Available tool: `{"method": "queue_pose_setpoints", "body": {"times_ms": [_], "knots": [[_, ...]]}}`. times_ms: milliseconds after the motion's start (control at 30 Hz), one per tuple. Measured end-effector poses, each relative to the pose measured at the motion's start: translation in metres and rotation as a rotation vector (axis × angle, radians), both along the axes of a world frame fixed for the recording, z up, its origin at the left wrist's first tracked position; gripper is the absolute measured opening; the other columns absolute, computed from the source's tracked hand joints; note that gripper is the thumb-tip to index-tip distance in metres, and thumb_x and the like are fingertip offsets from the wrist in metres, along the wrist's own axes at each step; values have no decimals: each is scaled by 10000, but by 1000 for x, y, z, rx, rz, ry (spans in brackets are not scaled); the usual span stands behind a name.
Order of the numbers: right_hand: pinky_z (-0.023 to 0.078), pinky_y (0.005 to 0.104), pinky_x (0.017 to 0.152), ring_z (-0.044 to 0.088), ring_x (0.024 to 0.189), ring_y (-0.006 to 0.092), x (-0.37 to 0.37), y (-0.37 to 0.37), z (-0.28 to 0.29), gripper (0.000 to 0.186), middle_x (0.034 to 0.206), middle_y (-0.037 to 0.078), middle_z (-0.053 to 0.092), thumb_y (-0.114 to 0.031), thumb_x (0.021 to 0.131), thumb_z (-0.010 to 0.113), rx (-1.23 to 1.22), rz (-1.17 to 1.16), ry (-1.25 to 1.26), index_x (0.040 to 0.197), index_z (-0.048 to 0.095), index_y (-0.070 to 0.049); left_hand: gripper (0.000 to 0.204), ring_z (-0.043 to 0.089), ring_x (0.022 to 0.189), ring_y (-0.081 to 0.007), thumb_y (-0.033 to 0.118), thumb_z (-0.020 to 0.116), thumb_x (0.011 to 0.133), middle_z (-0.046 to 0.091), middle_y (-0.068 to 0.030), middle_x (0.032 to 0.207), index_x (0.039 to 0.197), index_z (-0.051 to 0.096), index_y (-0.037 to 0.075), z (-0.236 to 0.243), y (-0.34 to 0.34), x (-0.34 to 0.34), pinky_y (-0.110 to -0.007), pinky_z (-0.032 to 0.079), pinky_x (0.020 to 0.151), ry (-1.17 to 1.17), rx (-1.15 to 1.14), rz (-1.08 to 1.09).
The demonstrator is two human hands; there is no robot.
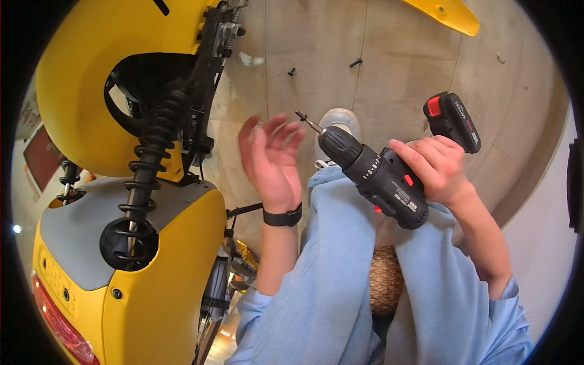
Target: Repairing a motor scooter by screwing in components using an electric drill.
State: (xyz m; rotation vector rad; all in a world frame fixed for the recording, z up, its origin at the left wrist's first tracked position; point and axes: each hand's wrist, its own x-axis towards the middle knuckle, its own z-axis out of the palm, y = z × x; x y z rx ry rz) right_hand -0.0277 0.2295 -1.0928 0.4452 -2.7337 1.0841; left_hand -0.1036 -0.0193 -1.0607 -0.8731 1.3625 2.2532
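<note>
My right hand is wrapped round the grip of a black cordless drill with red buttons, held across my knees. Its chuck points up and to the left. A small dark screw sits at the end of the bit. Just left of that tip, my left hand is raised with its fingers apart and slightly curled; nothing shows in it, and the fingers are a little blurred. Two dark screws, one nearer and one farther right, lie on the floor beyond my hands.
On the left stands a yellow vehicle body with a grey panel, a red light and a black coil-spring shock absorber. A loose yellow panel lies at the far right. My shoe rests beneath the drill; a woven seat shows between my legs.
</note>
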Motion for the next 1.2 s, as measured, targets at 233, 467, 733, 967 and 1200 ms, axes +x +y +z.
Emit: {"method": "queue_pose_setpoints", "body": {"times_ms": [233,467,733,967,1200], "knots": [[441,319,483,567,514,197,-4,-6,-5,381,612,33,538,-192,649,681,-279,100,-164,1006,688,-59,652,386,1330,-320,162,399,992,284,-236,1491,1537,59,51,-15,-39,36,-455,362,1066,451,-1429,-56],[468,324,529,607,570,232,-11,-21,3,371,660,61,603,-161,682,681,-484,137,-250,1030,671,-34,704,14,1498,-321,410,236,1054,-68,-225,1607,1526,-28,-40,-15,-62,12,-445,50,1207,731,-1566,-37],[508,338,575,650,633,254,-16,-22,5,358,745,81,659,-146,691,685,-442,174,-301,1029,663,-32,663,95,1491,-269,395,225,1069,23,-196,1615,1528,37,-45,-9,-63,1,-376,72,1214,830,-1501,18],[537,340,626,678,698,271,-19,-22,10,356,824,104,695,-140,705,684,-512,197,-331,1042,660,-30,594,207,1461,-174,339,298,1057,219,-109,1599,1509,238,-41,-3,-88,-25,-280,90,1199,879,-323,488],[548,338,657,689,736,278,-19,-20,7,340,849,107,704,-135,713,684,-559,250,-384,1038,667,-39,583,159,1477,-238,255,295,1024,195,-152,1599,1506,220,-65,-4,-79,-20,-320,63,1205,814,-601,431]]}}
